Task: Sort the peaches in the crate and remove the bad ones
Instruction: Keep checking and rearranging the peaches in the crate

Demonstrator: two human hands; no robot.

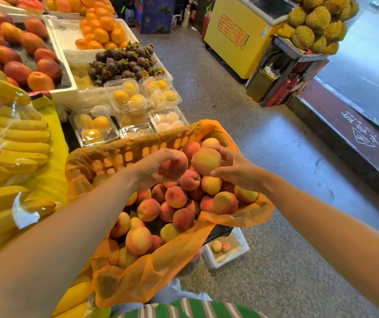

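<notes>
L grip (150,167): red peach (176,167); R grip (236,171): yellow peach (205,160) (over crate (124,154)).

Speckled grey floor (264,134), glossy under daylight from the right; dark mat (353,138) with white lettering at the doorway edge; yellow freezer (236,42) at the far side, beside a stand (282,72) heaped with durians (317,21); along the left, bananas (12,138) on yellow cloth (55,157), mangoes (18,53) in a white box (67,94), oranges (101,31), mangosteens (124,63), clear clamshells (129,97) of fruit.
</notes>
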